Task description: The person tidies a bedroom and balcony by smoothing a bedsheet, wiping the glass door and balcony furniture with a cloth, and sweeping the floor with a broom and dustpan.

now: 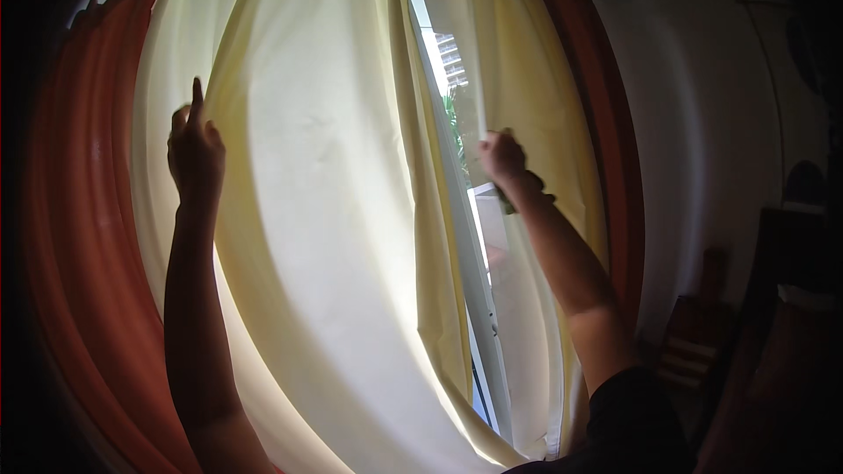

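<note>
A cream curtain [323, 145] hangs before me, lit from behind. My left hand [196, 155] is raised against its left part, index finger pointing up; whether it pinches any cloth cannot be told. On the right, my right hand [504, 157] is closed on the inner edge of a second cream curtain panel [540, 99]. Between the two panels a narrow gap shows a pale window frame [464, 230], a building [451, 59] and green leaves [452, 118] outside. A dark band is around my right wrist.
Orange-red curtains hang at the far left [89, 178] and right [622, 210] of the cream ones. Beyond the right one is a wall [691, 112] in shadow. Dark furniture [784, 263] and a reddish-brown object with pale stripes [688, 349] stand at the lower right.
</note>
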`<state>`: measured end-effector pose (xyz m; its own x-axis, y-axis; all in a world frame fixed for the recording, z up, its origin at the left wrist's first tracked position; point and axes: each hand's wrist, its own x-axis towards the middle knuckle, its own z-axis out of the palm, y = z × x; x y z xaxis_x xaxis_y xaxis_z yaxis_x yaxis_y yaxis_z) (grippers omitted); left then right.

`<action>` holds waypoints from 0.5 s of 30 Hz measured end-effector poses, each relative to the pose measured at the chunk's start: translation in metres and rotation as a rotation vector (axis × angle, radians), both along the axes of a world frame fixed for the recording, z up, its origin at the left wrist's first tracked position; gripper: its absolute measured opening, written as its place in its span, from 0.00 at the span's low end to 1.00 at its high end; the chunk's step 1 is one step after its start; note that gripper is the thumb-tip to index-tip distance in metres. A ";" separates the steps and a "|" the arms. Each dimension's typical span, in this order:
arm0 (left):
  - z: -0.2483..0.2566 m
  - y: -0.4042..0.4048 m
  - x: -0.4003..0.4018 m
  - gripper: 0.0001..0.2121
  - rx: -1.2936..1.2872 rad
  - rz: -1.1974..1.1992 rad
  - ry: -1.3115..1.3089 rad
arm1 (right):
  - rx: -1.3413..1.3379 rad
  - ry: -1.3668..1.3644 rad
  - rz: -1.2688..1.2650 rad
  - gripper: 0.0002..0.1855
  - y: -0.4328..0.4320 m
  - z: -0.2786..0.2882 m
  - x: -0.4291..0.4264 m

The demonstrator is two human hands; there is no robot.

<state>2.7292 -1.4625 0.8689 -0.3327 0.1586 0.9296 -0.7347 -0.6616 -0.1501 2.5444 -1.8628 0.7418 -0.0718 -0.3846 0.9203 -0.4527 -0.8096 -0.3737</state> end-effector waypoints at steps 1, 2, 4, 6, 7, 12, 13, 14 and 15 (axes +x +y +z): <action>-0.003 -0.009 -0.004 0.20 -0.068 0.091 -0.380 | -0.134 0.031 0.202 0.13 0.039 0.000 0.023; -0.009 -0.033 -0.023 0.21 0.086 -0.110 -0.370 | -0.224 -0.046 0.203 0.13 0.058 0.011 0.040; -0.029 -0.055 -0.056 0.24 0.442 -0.447 -0.124 | 0.034 0.044 0.798 0.14 0.133 0.016 0.059; -0.034 -0.080 -0.069 0.26 0.564 -0.578 0.058 | -0.116 0.207 0.954 0.13 0.168 0.017 0.061; -0.034 -0.093 -0.066 0.28 0.504 -0.520 0.019 | -0.002 0.320 0.997 0.15 0.191 0.021 0.031; -0.050 -0.126 -0.080 0.35 0.695 -0.613 0.279 | 0.017 -0.291 0.255 0.28 0.028 -0.005 -0.051; -0.055 -0.134 -0.086 0.35 0.699 -0.616 0.279 | -0.097 -0.363 -0.150 0.26 -0.020 -0.016 -0.072; -0.058 -0.140 -0.091 0.35 0.620 -0.527 0.208 | -0.043 -0.394 -0.260 0.24 -0.064 -0.027 -0.088; -0.063 -0.150 -0.097 0.34 0.535 -0.454 0.143 | 0.003 -0.415 -0.382 0.21 -0.103 -0.040 -0.104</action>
